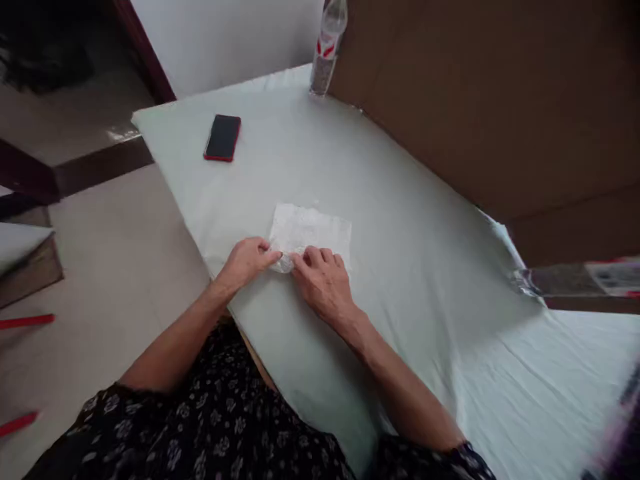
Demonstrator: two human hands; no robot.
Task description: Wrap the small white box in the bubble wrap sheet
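Note:
A white, tissue-like rectangular sheet (311, 228) lies flat on the pale tablecloth. Along its near edge, a crumpled bit of clear plastic film (283, 265) shows between my two hands. My left hand (246, 261) pinches the film at its left end, thumb and forefinger together. From the right, my right hand (324, 277) grips the film between thumb and forefinger, its other fingers curled over the sheet. Whether the film is part of a wrapper around the sheet, I cannot tell.
A dark phone with a red edge (223, 138) lies further back on the table (400, 220). A bottle (327, 50) stands upright beside a large brown cardboard panel (480, 100). Another bottle (565, 280) lies on its side at right. The table's left edge is close to my left arm.

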